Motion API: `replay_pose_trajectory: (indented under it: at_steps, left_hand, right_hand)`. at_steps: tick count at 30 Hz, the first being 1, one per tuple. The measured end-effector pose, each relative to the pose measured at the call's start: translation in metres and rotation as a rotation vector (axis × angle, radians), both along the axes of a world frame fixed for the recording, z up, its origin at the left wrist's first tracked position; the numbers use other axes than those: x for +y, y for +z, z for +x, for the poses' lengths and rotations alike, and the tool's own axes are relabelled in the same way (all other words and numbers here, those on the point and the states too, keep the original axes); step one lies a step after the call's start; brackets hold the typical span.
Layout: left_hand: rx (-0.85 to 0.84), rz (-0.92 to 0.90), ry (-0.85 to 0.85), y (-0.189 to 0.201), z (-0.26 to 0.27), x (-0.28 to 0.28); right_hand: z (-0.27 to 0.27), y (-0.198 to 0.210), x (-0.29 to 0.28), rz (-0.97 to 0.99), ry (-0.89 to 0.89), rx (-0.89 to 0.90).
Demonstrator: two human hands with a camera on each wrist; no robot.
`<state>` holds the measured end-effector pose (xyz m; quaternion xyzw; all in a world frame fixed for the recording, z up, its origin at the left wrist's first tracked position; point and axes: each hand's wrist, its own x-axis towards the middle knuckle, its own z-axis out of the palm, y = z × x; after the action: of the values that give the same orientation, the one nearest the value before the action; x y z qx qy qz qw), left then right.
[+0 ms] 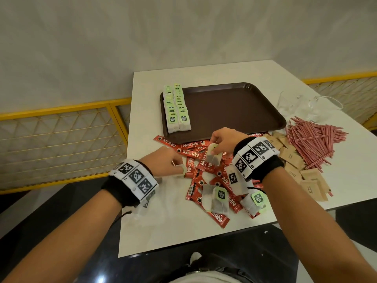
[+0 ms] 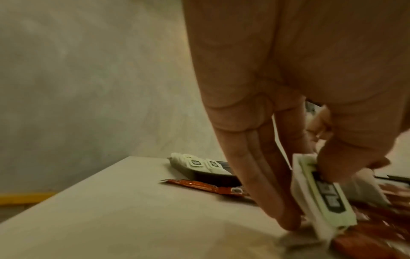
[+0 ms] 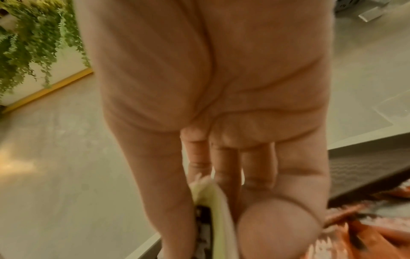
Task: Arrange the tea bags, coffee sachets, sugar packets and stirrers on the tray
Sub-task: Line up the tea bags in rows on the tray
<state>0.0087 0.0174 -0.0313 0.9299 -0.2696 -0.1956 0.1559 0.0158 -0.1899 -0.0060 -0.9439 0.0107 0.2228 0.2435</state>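
Your left hand (image 1: pixel 163 160) sits at about 8 o'clock of the brown tray (image 1: pixel 234 111), thumb and fingers pinching a green-tagged tea bag (image 2: pixel 319 196) low over the white table (image 1: pixel 159 231); your right hand (image 1: pixel 224 139) hovers just off the tray's near edge at 6 o'clock, thumb and fingers closed on tea bags (image 1: pixel 213 156) that hang below it; two neat rows of tea bags (image 1: pixel 176 108) already fill the tray at its 9 o'clock side; red coffee sachets (image 1: pixel 190 152) lie scattered on the table under both hands, with loose tea bags (image 1: pixel 217 200) on top of them towards you; brown sugar packets (image 1: pixel 291 158) lie at 4 o'clock of the tray; the red stirrers (image 1: pixel 312 139) lie heaped at 3 o'clock, just beside clear glass cups (image 1: pixel 318 108).
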Motion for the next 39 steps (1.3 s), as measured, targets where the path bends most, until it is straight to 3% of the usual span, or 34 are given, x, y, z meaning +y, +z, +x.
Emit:
replay_pose_trajectory:
  at_steps: [5, 9, 12, 17, 26, 33, 39]
  left_hand:
    - [0.185, -0.27, 0.227, 0.016, 0.024, 0.007]
    - [0.337, -0.475, 0.331, 0.029, 0.047, 0.01]
    - [0.361, -0.521, 0.357, 0.03, 0.063, 0.011]
    - [0.299, -0.515, 0.414, 0.025, 0.092, 0.013]
    - [0.228, -0.4, 0.513, 0.01, 0.14, -0.002]
    - [0.059, -0.208, 0.479, -0.004, 0.157, -0.001]
    - [0.029, -0.182, 0.487, -0.008, 0.159, -0.001]
  right_hand:
    - [0.013, 0.015, -0.006, -0.031, 0.158, -0.007]
    - [0.032, 0.025, -0.004, 0.132, 0.196, -0.039]
    - [0.05, 0.023, -0.002, 0.273, 0.17, -0.016]
    - [0.084, 0.009, 0.004, 0.393, 0.065, 0.021]
    - [0.136, -0.013, 0.024, 0.428, -0.106, 0.094]
    - [0.155, -0.032, 0.032, 0.299, -0.085, 0.074]
    - [0.16, -0.037, 0.038, 0.261, -0.108, 0.049]
